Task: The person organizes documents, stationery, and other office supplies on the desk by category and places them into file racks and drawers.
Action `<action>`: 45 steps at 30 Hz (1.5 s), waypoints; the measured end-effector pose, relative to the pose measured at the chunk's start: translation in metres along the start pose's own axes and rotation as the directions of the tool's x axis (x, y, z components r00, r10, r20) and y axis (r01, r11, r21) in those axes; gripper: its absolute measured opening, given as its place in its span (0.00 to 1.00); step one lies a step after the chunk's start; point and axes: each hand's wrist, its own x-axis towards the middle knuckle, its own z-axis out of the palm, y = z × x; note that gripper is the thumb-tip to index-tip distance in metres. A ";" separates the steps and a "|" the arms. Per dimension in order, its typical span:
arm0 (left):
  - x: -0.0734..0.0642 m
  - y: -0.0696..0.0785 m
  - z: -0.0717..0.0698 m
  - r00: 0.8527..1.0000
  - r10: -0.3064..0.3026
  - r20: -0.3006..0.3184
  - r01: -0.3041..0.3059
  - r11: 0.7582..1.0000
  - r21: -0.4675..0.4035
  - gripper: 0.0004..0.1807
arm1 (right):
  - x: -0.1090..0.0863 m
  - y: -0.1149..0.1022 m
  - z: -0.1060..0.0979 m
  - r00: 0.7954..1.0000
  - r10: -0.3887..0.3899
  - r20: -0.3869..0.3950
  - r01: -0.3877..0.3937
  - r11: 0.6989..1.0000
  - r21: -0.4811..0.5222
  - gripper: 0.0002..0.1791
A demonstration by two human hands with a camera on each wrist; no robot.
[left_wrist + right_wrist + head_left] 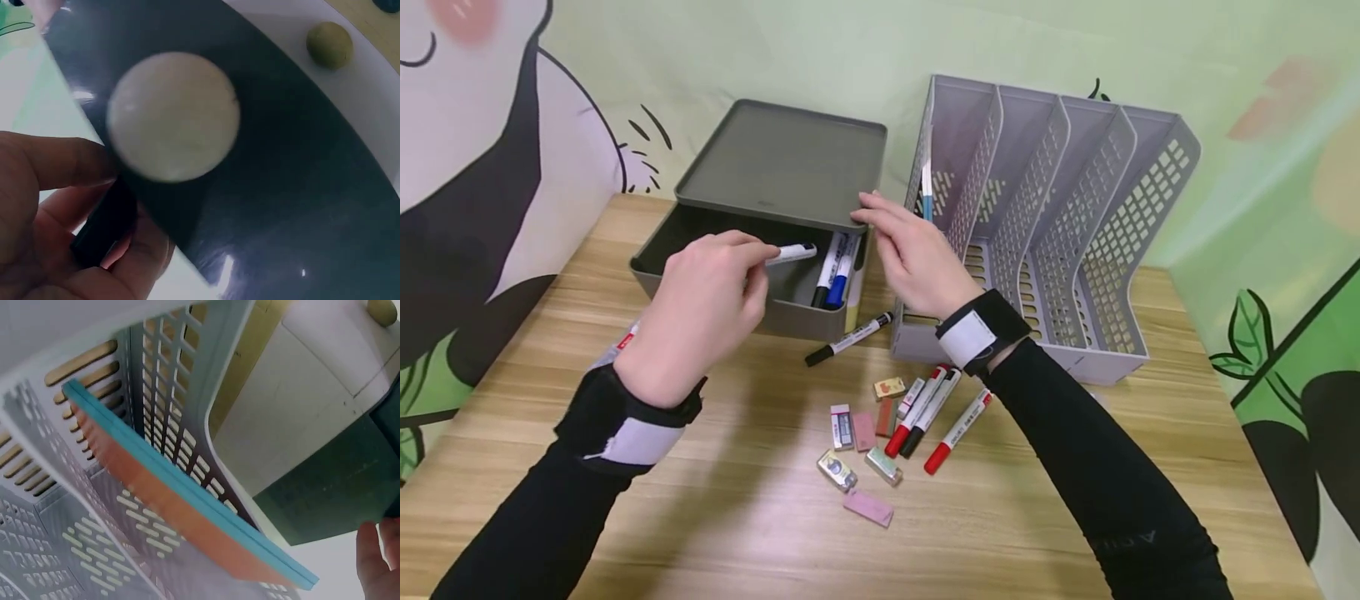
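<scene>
My left hand [707, 304] pinches a white marker [793, 252] with a black end over the open front of a grey box [805, 323]. In the left wrist view its fingers curl round the marker's black part [106, 228]. My right hand [917, 258] holds the front right corner of the grey lid [790, 162], fingers on top and thumb lower. The lid sits back over the box, leaving the front uncovered. Inside stand a black-capped marker [828, 267] and a blue-capped marker [842, 271].
A grey file rack [1105, 367] stands right of the box, with a blue-edged book [187, 487] in its left compartment. On the wooden table [760, 517] lie several erasers [867, 508], red markers [957, 433] and black markers [850, 339].
</scene>
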 end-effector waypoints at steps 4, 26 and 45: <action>0.008 -0.002 0.007 0.997 -0.048 0.053 0.047 0.999 0.014 0.17 | 0.002 0.001 -0.002 1.000 0.002 0.019 -0.002 1.000 0.002 0.24; 0.041 0.003 0.027 0.883 -0.123 0.453 0.163 0.985 -0.051 0.20 | 0.001 0.007 -0.005 1.000 0.001 0.019 -0.001 1.000 0.005 0.25; -0.017 0.019 0.036 0.948 0.264 -0.178 -0.293 0.942 -0.165 0.07 | -0.071 0.022 -0.008 0.998 0.024 -0.065 -0.020 0.998 0.059 0.22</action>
